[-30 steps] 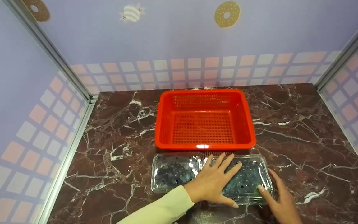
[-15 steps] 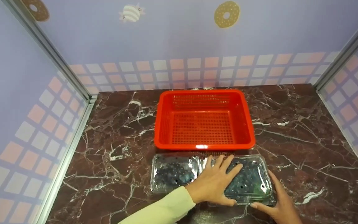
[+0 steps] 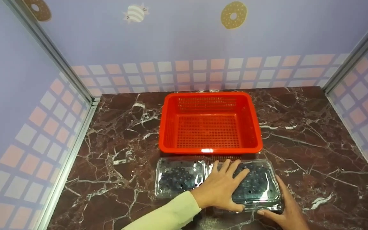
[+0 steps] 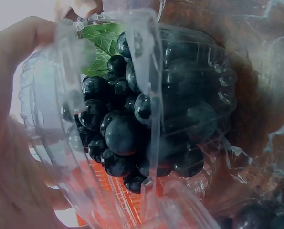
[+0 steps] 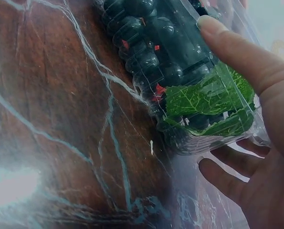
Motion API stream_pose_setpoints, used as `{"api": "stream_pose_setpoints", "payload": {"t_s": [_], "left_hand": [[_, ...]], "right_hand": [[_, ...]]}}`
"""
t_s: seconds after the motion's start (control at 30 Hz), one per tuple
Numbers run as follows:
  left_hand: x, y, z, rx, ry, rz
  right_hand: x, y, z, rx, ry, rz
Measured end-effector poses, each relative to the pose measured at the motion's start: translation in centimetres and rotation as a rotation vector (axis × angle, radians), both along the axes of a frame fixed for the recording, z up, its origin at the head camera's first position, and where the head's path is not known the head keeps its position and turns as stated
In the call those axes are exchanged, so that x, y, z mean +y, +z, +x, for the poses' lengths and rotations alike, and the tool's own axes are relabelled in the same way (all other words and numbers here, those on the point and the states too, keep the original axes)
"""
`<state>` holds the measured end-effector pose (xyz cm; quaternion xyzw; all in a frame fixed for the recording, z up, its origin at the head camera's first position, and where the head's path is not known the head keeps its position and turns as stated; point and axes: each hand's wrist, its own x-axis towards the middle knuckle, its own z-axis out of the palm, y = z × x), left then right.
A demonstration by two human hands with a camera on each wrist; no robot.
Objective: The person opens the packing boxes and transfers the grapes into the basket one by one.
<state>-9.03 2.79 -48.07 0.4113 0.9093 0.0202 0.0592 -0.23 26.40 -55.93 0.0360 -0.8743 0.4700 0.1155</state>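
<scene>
A clear plastic clamshell box (image 3: 257,183) of dark round fruit stands on the counter. My left hand (image 3: 222,187) lies across its lid with fingers spread, the thumb at the near edge. At the right end, my right hand (image 3: 287,206) grips the near corner, thumb in front and fingers around the side. In the right wrist view, green leaf pieces (image 5: 208,98) show inside that end, beside the right thumb (image 5: 227,43). The left wrist view shows the dark fruit (image 4: 125,133) and a leaf (image 4: 106,45) through the plastic.
A second clear box (image 3: 179,179) of dark fruit stands to the left, partly behind my left wrist. Just behind both boxes is a red perforated basket (image 3: 209,150) with nothing in it. Walls enclose the marbled counter (image 3: 126,134) at back and sides.
My right thumb has slid from the top of the lid down to the box's near edge. The left hand has stayed almost still on the lid.
</scene>
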Motion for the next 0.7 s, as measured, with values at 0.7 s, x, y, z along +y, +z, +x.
{"api": "stream_pose_setpoints", "payload": {"t_s": [0.7], "left_hand": [[-0.4,0.8,-0.5,-0.084,-0.009,0.005]], "right_hand": [[1.0,1.1,0.7,-0.191,0.002,-0.008]]}}
